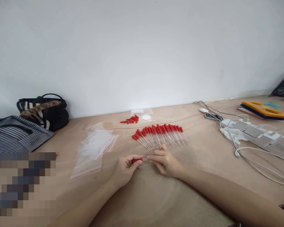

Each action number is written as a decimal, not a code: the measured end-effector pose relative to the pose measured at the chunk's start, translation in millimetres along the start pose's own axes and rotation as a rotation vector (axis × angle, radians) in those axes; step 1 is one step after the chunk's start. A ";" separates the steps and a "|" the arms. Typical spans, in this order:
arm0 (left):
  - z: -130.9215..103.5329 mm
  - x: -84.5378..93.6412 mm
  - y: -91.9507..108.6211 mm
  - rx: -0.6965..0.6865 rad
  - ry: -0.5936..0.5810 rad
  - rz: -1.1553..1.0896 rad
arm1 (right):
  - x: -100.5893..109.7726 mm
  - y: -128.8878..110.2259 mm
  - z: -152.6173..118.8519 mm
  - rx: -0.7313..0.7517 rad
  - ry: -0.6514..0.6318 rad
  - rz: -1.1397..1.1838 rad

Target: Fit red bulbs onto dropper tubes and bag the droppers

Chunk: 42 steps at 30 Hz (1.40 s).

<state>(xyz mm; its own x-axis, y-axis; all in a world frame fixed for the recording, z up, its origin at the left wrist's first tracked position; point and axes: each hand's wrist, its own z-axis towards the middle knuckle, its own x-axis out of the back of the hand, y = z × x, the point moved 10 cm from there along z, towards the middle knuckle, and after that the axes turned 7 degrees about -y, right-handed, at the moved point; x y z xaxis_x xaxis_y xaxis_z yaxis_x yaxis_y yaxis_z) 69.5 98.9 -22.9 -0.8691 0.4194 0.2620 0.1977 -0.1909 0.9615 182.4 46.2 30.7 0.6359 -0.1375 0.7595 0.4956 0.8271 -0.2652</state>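
Near the front middle of the table, my left hand [129, 167] pinches a red rubber dropper bulb [136, 160] between thumb and fingers. From the bulb's right end a thin clear dropper tube [144, 159] runs to my right hand [164, 161], whose fingertips close on it. How deep the tube sits in the bulb is hidden by my fingers. Just beyond my hands, a fanned row of clear droppers with red bulbs [161, 130] lies on the table, bulbs pointing away. Farther back is a small heap of loose red bulbs [132, 119].
Clear zip bags [94, 148] lie in a pile at left, with another clear bag [142, 113] by the wall. Striped and black bags [42, 110] stand far left. At right are a power strip with chargers [257, 132], white cables [248, 157] and a yellow-and-blue object [262, 110].
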 end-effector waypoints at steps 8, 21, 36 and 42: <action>-1.6 -5.3 3.6 -0.026 -0.016 0.003 | -5.3 1.0 2.4 -0.020 -0.020 0.034; 0.4 -6.2 3.4 0.037 -0.034 -0.014 | -9.5 8.1 8.5 -0.082 -0.040 0.136; 0.9 -5.9 0.8 0.154 0.161 -0.602 | -1.3 11.3 7.0 -0.291 0.093 0.167; -1.2 -23.7 0.9 0.279 -0.071 -0.386 | 15.6 4.3 9.5 -0.150 0.084 -0.131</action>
<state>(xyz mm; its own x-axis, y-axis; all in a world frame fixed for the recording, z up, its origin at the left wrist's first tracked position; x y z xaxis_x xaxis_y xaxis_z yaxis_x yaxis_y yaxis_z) 89.8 87.8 -28.4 -0.8719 0.4739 -0.1230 -0.0109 0.2324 0.9725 188.9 52.8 47.0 0.6041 -0.2886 0.7428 0.6558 0.7095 -0.2577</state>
